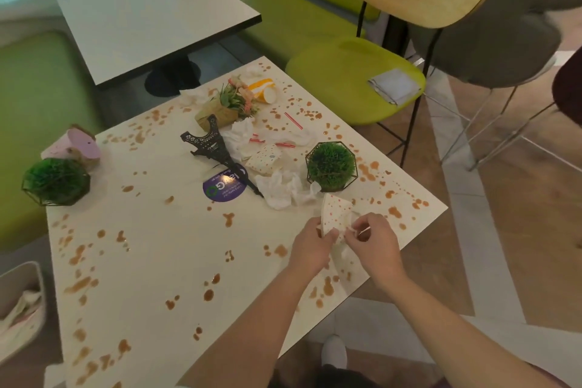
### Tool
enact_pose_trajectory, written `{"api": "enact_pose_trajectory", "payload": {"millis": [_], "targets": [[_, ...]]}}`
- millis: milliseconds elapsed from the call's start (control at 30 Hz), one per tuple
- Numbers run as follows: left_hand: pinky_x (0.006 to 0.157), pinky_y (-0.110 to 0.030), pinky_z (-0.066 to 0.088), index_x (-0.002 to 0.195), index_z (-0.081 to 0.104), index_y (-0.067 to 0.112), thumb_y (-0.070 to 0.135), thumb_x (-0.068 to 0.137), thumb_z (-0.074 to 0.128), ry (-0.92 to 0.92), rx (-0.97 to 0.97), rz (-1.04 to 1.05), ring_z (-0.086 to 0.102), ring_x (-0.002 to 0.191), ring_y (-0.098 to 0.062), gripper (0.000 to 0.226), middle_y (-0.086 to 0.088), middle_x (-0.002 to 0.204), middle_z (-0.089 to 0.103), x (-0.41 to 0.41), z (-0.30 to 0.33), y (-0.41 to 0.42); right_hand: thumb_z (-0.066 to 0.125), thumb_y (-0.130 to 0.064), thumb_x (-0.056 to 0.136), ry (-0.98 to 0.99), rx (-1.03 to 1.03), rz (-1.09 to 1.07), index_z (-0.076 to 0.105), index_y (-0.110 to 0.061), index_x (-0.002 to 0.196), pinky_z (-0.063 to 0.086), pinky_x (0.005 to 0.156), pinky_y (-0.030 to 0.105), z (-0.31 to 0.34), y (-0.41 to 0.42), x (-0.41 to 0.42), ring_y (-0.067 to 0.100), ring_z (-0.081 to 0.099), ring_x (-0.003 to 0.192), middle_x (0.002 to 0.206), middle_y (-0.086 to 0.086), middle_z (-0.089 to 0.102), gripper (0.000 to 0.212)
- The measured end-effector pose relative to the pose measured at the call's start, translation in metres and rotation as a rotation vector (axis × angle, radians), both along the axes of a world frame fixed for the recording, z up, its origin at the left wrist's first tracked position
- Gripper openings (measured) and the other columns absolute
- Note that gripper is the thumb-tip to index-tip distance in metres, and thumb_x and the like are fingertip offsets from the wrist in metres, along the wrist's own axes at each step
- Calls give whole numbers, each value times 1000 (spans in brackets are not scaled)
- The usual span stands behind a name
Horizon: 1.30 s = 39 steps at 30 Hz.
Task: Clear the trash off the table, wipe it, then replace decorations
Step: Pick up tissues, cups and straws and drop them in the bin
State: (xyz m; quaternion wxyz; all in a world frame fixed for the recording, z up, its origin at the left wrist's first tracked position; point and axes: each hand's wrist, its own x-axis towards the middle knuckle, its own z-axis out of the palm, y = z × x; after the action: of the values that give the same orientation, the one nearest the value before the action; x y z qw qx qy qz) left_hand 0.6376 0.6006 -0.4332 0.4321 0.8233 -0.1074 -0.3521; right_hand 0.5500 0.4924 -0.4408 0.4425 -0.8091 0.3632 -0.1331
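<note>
L hand (310, 244) and R hand (371, 238) both over near-right edge of the stained table (176, 261), fingers of each pinching the same dotted paper cup (335, 214), which sticks up between them, squashed. Just beyond the fingers: crumpled napkin (285, 190), grass ball in wire frame (331, 166) to its right; further out a 2nd dotted cup (264, 161), red-striped straws (293, 120), more tissue, toppled black Eiffel tower (214, 148), flower box (228, 104), yellow-striped cup (263, 90). Far left of the fingers: 2nd grass ball (56, 181), pink pot (80, 145) on its side; bin (22, 309) at lower left, cloth (395, 86) on green chair (343, 79).
</note>
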Motion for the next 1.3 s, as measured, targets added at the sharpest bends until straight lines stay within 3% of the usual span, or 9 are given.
{"api": "enact_pose_trajectory", "payload": {"millis": [133, 267, 433, 500, 667, 867, 1100, 1200, 1300], "targets": [[82, -38, 58, 132, 41, 30, 19, 95, 61, 35, -166, 229, 67, 79, -14, 43, -5, 102, 62, 13, 3, 38, 74, -18, 84, -56, 140, 52, 60, -20, 84, 43, 64, 12, 9, 31, 16, 6, 57, 74, 91, -1, 59, 14], [76, -31, 58, 120, 44, 34, 19, 97, 59, -5, -167, 365, 67, 87, -20, 31, -7, 109, 60, 29, 8, 100, 72, -34, 86, -26, 236, 140, 55, -20, 89, 39, 66, 19, 20, 70, 46, 12, 54, 81, 96, 0, 54, 22], [62, -18, 48, 123, 51, 30, 19, 98, 55, 10, -157, 497, 62, 77, -12, 28, 0, 101, 60, 40, 18, 170, 68, -52, 84, 162, 398, 344, 51, -30, 113, 50, 80, 27, 32, 118, 87, 8, 57, 94, 109, -7, 55, 40], [58, -15, 46, 126, 52, 30, 18, 99, 51, 8, -162, 522, 62, 81, -11, 30, 1, 105, 63, 42, 24, 201, 66, -49, 87, 184, 439, 450, 57, -26, 111, 52, 88, 33, 38, 146, 101, 12, 60, 97, 106, -7, 62, 35], [65, -13, 45, 125, 55, 31, 21, 99, 52, -14, -164, 659, 62, 92, -10, 28, 2, 115, 64, 48, 30, 288, 68, -43, 88, 197, 526, 579, 68, -21, 100, 51, 60, 25, 52, 230, 129, 15, 65, 75, 92, -1, 72, 26], [72, -29, 58, 135, 39, 30, 39, 85, 71, 187, -344, 914, 69, 95, -21, 60, -6, 125, 54, 54, 43, 374, 72, -41, 85, 197, 590, 571, 70, -9, 96, 57, 68, 36, 55, 327, 153, 26, 69, 74, 88, 9, 74, 35], [69, -32, 59, 145, 28, 25, 7, 79, 79, 155, -450, 1104, 65, 106, -26, 85, -3, 125, 55, 72, 37, 468, 72, -37, 87, 220, 617, 639, 70, -9, 101, 55, 59, 24, 51, 434, 195, 19, 69, 76, 93, 7, 73, 31], [72, -37, 60, 145, 29, 23, 1, 80, 77, 118, -435, 1181, 61, 106, -24, 84, -3, 117, 55, 90, 32, 506, 69, -36, 89, 263, 609, 725, 70, -8, 107, 55, 64, 26, 50, 474, 216, 17, 67, 76, 96, 6, 73, 33], [65, -30, 59, 146, 29, 22, 1, 79, 77, 71, -351, 1238, 58, 113, -27, 86, -11, 130, 51, 111, 22, 543, 63, -29, 94, 300, 567, 771, 69, -11, 112, 55, 75, 31, 48, 501, 234, 13, 61, 74, 92, 2, 68, 26]]}}
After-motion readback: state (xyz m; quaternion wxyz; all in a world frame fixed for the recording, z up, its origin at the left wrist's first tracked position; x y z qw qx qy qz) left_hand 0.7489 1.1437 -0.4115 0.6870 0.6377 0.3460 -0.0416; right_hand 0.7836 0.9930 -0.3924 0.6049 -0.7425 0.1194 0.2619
